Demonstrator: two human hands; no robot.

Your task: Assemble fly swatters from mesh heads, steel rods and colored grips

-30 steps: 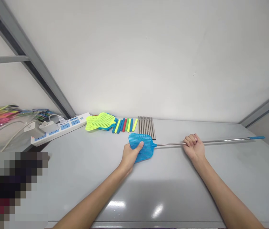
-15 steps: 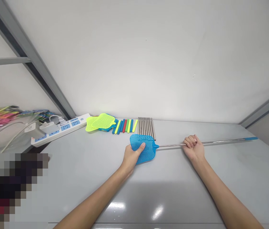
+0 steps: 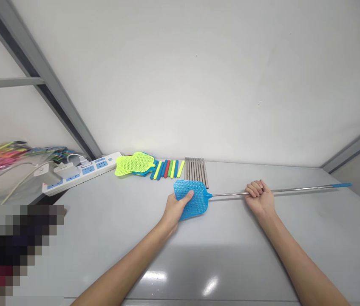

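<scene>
A blue fly swatter [image 3: 199, 204] with a perforated head and a long thin metal rod lies across both hands. My left hand [image 3: 176, 208] grips the head at its left edge, thumb on top and fingers hidden beneath. My right hand [image 3: 259, 196] is wrapped round the middle of the rod. At the rod's far right end is a blue handle [image 3: 341, 185]. Behind the swatter head lie several metal rods [image 3: 195, 170] side by side. Left of them is a row of coloured handles [image 3: 167, 168] in blue, yellow, red and green.
Yellow-green swatter heads [image 3: 140, 162] are stacked on blue ones at the back of the grey table [image 3: 109, 225]. A white power strip [image 3: 84, 172] with plugs and cables runs along the left. Bagged colourful items [image 3: 1, 157] lie farther left, and a white wall stands behind.
The rod reaches slightly farther right, its blue handle end having shifted outward. Both hands keep their grips in nearly the same places.
</scene>
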